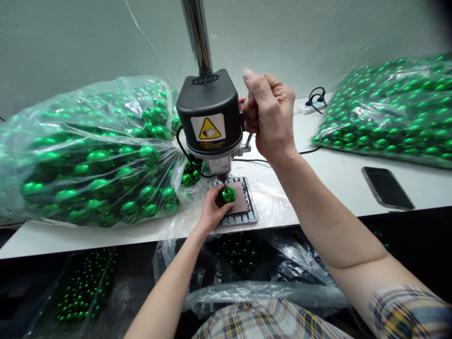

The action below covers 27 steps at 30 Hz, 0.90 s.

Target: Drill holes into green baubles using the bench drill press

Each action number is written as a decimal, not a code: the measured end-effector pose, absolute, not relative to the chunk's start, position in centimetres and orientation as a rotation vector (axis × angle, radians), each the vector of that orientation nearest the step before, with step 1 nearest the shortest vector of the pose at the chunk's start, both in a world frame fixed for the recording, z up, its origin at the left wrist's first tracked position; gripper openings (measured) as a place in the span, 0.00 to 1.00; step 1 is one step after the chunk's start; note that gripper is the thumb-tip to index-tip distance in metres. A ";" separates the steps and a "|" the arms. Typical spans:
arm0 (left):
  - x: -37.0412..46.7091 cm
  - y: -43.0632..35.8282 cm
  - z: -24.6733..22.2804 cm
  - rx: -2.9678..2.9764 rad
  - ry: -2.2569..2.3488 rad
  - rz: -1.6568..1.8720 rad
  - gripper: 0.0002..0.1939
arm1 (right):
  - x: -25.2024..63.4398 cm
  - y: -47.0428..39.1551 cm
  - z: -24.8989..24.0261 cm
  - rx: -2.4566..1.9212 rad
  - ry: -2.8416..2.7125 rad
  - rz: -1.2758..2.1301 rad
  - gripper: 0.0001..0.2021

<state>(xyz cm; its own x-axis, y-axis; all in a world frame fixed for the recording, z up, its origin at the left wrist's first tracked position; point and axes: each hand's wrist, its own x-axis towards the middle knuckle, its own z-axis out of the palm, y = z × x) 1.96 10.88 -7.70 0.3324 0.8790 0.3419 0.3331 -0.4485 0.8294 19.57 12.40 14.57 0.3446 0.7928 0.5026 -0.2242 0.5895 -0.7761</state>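
Observation:
My left hand (216, 207) holds a shiny green ball (229, 194) between thumb and fingers. The ball sits on a pinkish pad (241, 197) on the slotted metal base (253, 214) of a small bench drill press (208, 113). Directly above the ball is the machine's chuck (222, 177); I cannot tell whether the bit touches it. My right hand (270, 110) is closed in a fist at the right side of the black motor housing, around the feed lever (250, 140). Most of that lever is hidden by the fingers.
Large clear bags of green balls stand left (92, 155) and right (388, 108) on the white table (88, 235). A phone (387, 188) lies at right, near a power strip (312, 107). Below the front edge hangs an open plastic bag (254, 289) with green balls inside.

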 end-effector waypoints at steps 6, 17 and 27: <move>2.6 10.7 -9.2 1.762 1.081 1.178 0.32 | 19.7 12.5 14.4 -0.662 -1.048 0.690 0.29; 2.9 10.7 -9.4 1.768 1.081 1.171 0.31 | 19.0 9.6 12.0 -0.562 -1.103 0.403 0.25; 3.0 10.4 -9.1 1.750 1.099 1.143 0.31 | 18.7 8.0 8.2 -0.427 -1.185 0.198 0.27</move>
